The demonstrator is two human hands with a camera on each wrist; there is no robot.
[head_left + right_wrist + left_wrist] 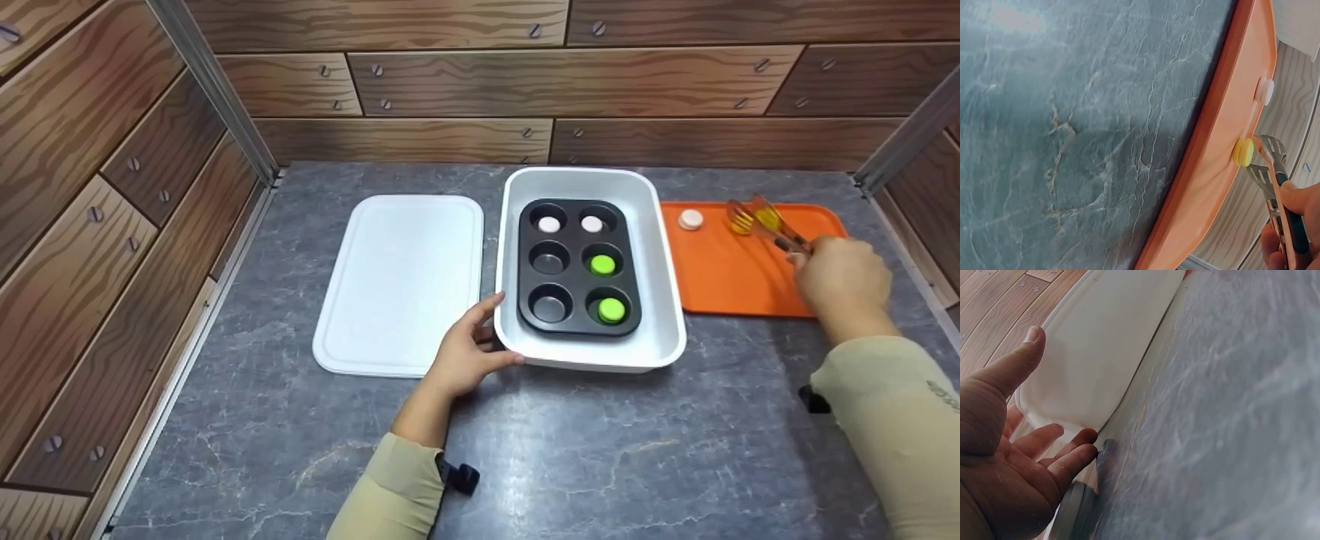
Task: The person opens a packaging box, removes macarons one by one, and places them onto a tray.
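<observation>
My left hand [465, 352] touches the near left corner of a white rectangular tub [661, 330], its thumb and fingers spread around that corner. Inside the tub lies a dark muffin pan [576, 289]. Two white discs [549, 225] sit in its back cups, and two green discs [602, 265] in the right middle and front cups. At the right, my right hand [846, 277] grips metal tongs [787, 241] with dark handles. Their tips are parted, overlapping two yellow discs [767, 218] on the orange tray [739, 281].
A third white disc [691, 219] lies at the tray's back left corner. To the left of the tub, a white rectangular lid or board [405, 285] lies flat on the grey marbled table [570, 465]. Wood-patterned walls [450, 82] with metal corner posts enclose the back and sides.
</observation>
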